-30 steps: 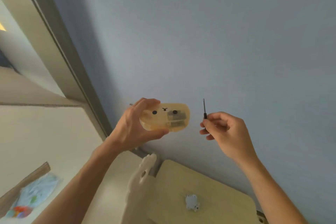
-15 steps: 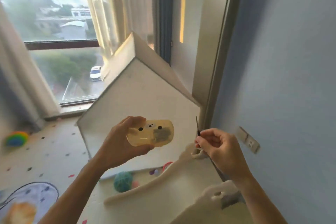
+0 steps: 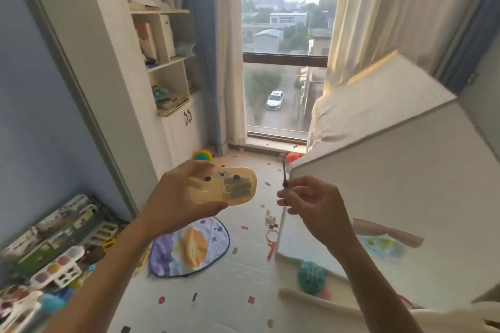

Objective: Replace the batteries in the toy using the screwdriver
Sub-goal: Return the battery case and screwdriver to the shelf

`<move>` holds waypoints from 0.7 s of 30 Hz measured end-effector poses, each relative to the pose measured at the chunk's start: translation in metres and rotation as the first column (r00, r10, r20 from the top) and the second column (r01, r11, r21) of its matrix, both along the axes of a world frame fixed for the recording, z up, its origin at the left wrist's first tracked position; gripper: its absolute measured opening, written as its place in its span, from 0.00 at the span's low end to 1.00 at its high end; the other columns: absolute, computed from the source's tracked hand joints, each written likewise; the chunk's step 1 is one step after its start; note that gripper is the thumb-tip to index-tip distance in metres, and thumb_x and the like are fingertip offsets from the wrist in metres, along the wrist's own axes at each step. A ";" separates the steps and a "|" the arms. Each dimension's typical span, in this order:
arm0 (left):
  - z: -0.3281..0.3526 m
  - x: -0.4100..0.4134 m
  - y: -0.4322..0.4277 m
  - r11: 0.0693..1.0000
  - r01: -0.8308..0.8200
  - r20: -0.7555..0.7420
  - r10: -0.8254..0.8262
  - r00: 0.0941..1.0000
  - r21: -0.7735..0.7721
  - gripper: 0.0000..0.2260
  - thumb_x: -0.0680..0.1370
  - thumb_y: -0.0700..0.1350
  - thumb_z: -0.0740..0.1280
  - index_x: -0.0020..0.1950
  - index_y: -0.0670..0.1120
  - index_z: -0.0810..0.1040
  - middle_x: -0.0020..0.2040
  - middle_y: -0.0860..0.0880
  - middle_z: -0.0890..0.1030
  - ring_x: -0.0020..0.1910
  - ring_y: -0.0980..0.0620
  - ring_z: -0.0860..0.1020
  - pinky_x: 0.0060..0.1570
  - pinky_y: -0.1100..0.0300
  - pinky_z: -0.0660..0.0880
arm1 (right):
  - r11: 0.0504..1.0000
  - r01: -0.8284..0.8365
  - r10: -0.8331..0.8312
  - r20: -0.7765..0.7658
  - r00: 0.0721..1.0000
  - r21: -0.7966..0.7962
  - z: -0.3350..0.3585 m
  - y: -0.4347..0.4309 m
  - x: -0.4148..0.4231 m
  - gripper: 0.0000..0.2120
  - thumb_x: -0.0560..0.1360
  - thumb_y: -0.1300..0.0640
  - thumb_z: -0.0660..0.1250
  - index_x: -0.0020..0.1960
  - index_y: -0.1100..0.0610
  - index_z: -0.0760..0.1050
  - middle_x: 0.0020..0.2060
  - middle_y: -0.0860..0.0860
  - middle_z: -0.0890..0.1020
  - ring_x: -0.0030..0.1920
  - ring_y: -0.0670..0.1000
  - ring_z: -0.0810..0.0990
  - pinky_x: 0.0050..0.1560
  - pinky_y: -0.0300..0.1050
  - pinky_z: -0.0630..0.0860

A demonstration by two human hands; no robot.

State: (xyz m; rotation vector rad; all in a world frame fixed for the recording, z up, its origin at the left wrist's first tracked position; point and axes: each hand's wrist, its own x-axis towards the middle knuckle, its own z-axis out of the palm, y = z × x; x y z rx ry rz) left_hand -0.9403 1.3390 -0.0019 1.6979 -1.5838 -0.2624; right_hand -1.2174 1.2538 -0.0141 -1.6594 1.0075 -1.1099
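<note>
One toy [image 3: 221, 189], yellow and see-through with a small face, sits a little left of the frame's middle, lifted above the floor. The left hand [image 3: 173, 199] is clamped on its left end: the thumb lies under the lower edge and the other fingers curl over the top. The right end, where a grey battery part shows inside, sticks out free. The right hand [image 3: 311, 201], near it but apart, pinches a thin screwdriver [image 3: 284, 173] with its shaft pointing up, not at the toy. I think the risk is dropping a tiny screw onto the play mat [image 3: 238, 284], because the toy is held in the air among scattered toys.
</note>
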 end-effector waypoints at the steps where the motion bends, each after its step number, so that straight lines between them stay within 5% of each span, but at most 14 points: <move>1: 0.001 0.023 -0.001 1.000 -0.025 0.000 0.025 1.000 -0.001 0.35 0.62 0.55 0.86 0.67 0.58 0.78 0.55 0.62 0.82 0.51 0.65 0.82 0.47 0.70 0.77 | 1.000 -0.021 0.021 -0.006 1.000 -0.004 0.000 -0.006 0.026 0.05 0.75 0.63 0.76 0.51 0.59 0.85 0.40 0.54 0.91 0.39 0.51 0.91 0.42 0.52 0.88; 10: -0.015 0.178 -0.069 0.987 -0.157 -0.084 0.154 0.984 -0.032 0.36 0.62 0.58 0.85 0.68 0.56 0.77 0.57 0.60 0.83 0.52 0.65 0.82 0.52 0.61 0.83 | 0.987 -0.155 0.153 -0.056 0.987 -0.033 -0.005 -0.110 0.198 0.03 0.76 0.62 0.76 0.50 0.59 0.85 0.38 0.52 0.91 0.38 0.50 0.91 0.41 0.52 0.88; 21: -0.010 0.347 -0.290 0.979 -0.203 -0.117 0.199 0.973 -0.029 0.37 0.62 0.63 0.83 0.68 0.58 0.76 0.59 0.61 0.81 0.55 0.64 0.80 0.52 0.55 0.84 | 0.977 -0.211 0.210 -0.040 0.977 -0.017 -0.007 -0.348 0.382 0.02 0.75 0.62 0.76 0.48 0.59 0.86 0.36 0.53 0.90 0.37 0.49 0.90 0.40 0.50 0.87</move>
